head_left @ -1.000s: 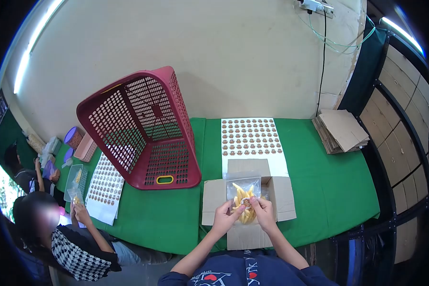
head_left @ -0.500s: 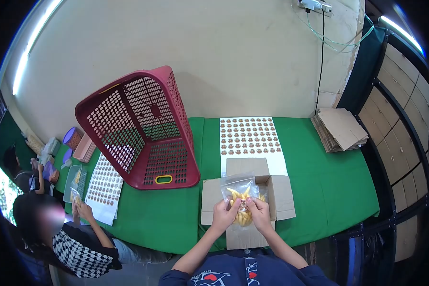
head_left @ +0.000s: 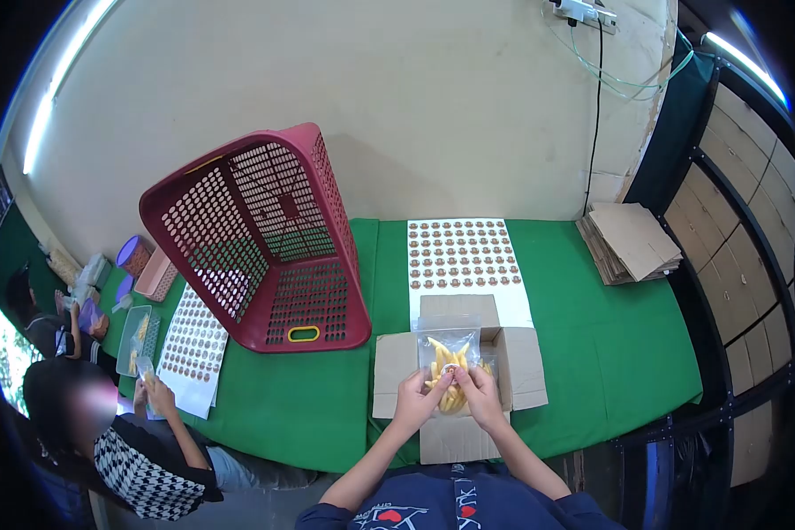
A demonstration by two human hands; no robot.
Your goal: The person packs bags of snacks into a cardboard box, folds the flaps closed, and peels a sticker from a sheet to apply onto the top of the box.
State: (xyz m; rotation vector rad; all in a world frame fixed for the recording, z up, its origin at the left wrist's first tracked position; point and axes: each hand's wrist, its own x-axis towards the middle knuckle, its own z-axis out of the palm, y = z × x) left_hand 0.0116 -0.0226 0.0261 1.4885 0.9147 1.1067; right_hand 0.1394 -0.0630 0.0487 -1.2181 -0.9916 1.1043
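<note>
A clear plastic bag of yellow, finger-shaped snack pieces [head_left: 450, 352] is held upright over an open cardboard box [head_left: 527, 367]. My left hand [head_left: 418, 399] grips its left side and my right hand [head_left: 480, 396] its right side. Both thumbs come together at a small round sticker [head_left: 451, 370] on the bag's front. My other fingers are mostly hidden behind the bag. Part of another bag of yellow pieces [head_left: 488, 364] shows inside the box, by my right hand. Behind the box lies a white sheet of round stickers [head_left: 464, 256].
A tilted maroon plastic basket [head_left: 349, 300] stands to the left on the green-covered table [head_left: 592, 353]. Flattened cardboard [head_left: 632, 238] is stacked at the right rear. At left, a seated person [head_left: 150, 464] handles a small bag near another sticker sheet [head_left: 190, 353].
The bag stands a little straighter, and my thumbs have drawn closer together over the sticker. The person at left has shifted their hands and bag slightly.
</note>
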